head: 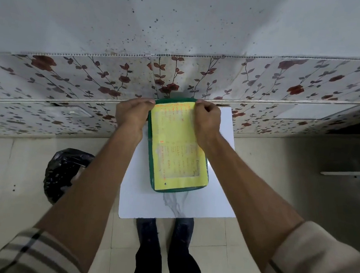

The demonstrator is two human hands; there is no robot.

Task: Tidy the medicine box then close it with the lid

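Observation:
The medicine box is a green oblong container standing on a small white table. Its lid, green-rimmed with a yellow label printed in orange, lies flat on top and covers the box, so the contents are hidden. My left hand grips the far left corner of the lid, fingers curled over the edge. My right hand holds the far right corner the same way. Both hands sit at the end of the box nearest the wall.
A floral-patterned wall panel runs right behind the table. A black plastic bag lies on the tiled floor to the left. My feet in dark shoes stand just under the table's near edge.

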